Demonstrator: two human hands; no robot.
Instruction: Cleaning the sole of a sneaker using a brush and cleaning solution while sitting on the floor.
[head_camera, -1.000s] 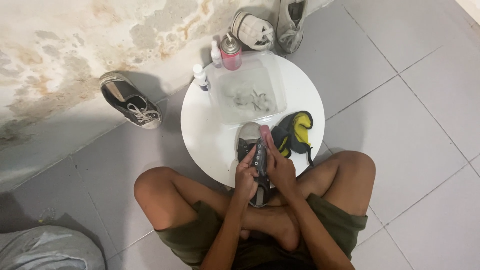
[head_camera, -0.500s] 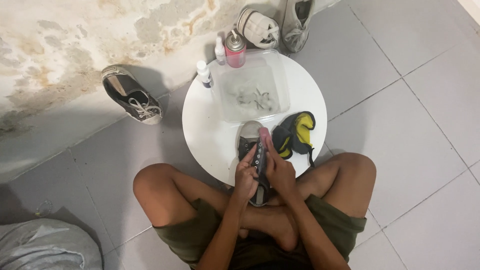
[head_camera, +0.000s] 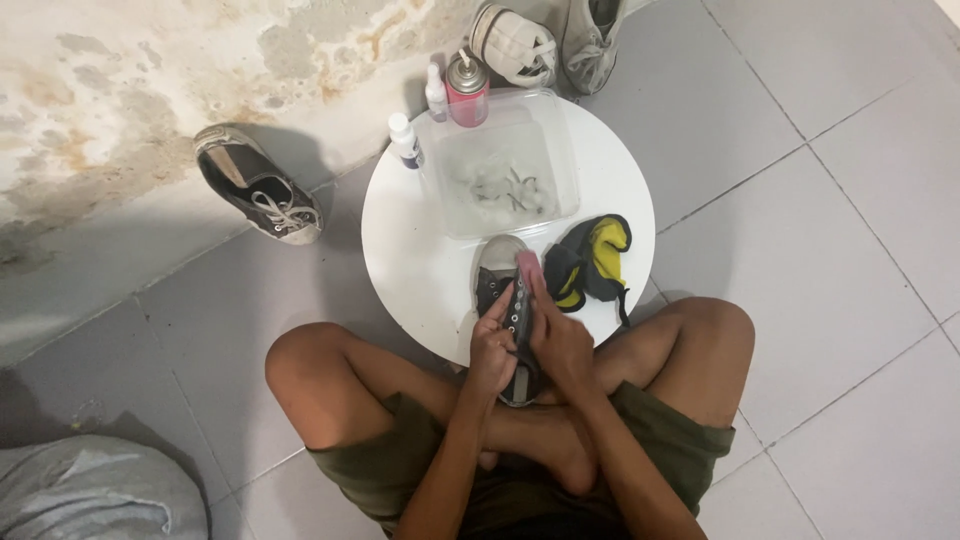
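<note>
A dark grey sneaker (head_camera: 497, 275) with a pale toe cap lies at the near edge of a round white table (head_camera: 410, 255), its heel over my crossed legs. My left hand (head_camera: 491, 347) grips the sneaker's left side by the eyelets. My right hand (head_camera: 560, 340) holds a small pink brush (head_camera: 528, 268) against the sneaker's upper near the toe. A black and yellow cloth (head_camera: 592, 258) lies crumpled just right of the sneaker.
A clear plastic tub (head_camera: 505, 165) of cloudy water sits at the table's far side, with a pink spray can (head_camera: 467, 92) and two small bottles (head_camera: 404, 138) beside it. A dark sneaker (head_camera: 258, 186) leans by the stained wall; two pale shoes (head_camera: 515, 45) lie beyond the table. A grey bag (head_camera: 90, 490) sits at lower left.
The view has shifted slightly; the hands stay on the sneaker, with the brush moving only a little over its upper.
</note>
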